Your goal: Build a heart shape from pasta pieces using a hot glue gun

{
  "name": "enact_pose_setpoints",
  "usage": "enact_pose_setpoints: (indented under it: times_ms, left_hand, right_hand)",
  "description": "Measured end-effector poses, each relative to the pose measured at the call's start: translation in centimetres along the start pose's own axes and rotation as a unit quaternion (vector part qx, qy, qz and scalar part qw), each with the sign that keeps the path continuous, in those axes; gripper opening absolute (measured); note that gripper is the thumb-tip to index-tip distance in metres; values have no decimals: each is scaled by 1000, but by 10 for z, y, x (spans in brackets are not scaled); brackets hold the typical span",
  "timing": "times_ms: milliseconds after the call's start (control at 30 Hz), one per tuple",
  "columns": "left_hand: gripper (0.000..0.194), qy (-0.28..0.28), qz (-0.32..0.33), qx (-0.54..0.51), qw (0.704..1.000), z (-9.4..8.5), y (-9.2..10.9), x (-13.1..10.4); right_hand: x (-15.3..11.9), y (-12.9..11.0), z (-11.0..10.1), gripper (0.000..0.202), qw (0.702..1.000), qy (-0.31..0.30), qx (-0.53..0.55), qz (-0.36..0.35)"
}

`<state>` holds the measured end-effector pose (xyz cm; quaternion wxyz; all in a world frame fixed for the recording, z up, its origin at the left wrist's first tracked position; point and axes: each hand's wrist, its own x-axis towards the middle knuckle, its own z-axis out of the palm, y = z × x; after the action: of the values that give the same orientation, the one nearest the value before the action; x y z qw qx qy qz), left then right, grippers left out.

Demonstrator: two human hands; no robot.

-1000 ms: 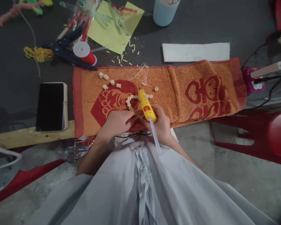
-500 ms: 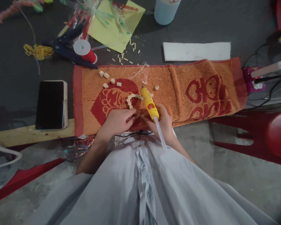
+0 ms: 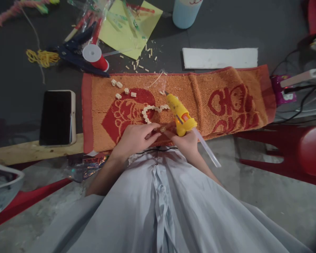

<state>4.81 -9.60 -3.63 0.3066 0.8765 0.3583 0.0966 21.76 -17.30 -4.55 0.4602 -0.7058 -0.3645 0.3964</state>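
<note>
My right hand [image 3: 185, 140] is closed round a yellow hot glue gun [image 3: 181, 114], its nozzle pointing up and left. A long clear glue stick [image 3: 206, 147] juts from its back end. My left hand [image 3: 137, 138] is closed in a loose pinch near the towel's front edge. Between the fingertips of both hands is a small cream cluster of short sticks [image 3: 162, 129], partly hidden. Just beyond lies a curved chain of cream pieces [image 3: 145, 114] on the orange towel [image 3: 179, 82], resembling part of a heart outline. Several loose cream clusters [image 3: 126, 91] rest further left.
A phone [image 3: 56, 117] lies left. Behind the towel are a red thread spool [image 3: 100, 63], dark blue pliers-like tool [image 3: 73, 58], yellow paper [image 3: 131, 49] with scattered stick bits, a white strip [image 3: 220, 58] and a blue-filled cup [image 3: 185, 14]. Cables [image 3: 304, 102] run at right.
The glue gun has swung, its back end and glue stick moving right, uncovering more of the cream chain. My left fingertips have shifted slightly right, towards the right hand's fingers.
</note>
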Motion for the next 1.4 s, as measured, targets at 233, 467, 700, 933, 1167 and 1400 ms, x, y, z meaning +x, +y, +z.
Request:
enact_pose_setpoints:
  times_ms: [233,467,700,933,1167,1400]
  left_hand:
    - [27,18,-9,-67,998,3,7,2]
    - [16,53,-12,-83,995,4,8,0]
    - [10,72,-1,-83,994,0,12,1]
    - [14,84,-15,-113,990,5,9,0]
    - [14,196,-56,-117,972,18,-4,2]
    - [15,226,-115,-126,959,23,-6,5]
  right_hand:
    - [2,-1,-2,27,999,-43,14,-19]
    - [-2,-3,-1,31,1000,26,12,-1]
    - [-3,-10,2,32,999,14,52,3]
    - [-3,-3,-4,28,999,27,17,-20]
    - [-5,1,-27,27,998,-48,22,-23]
    - [-11,-2,-44,38,993,-104,49,-35]
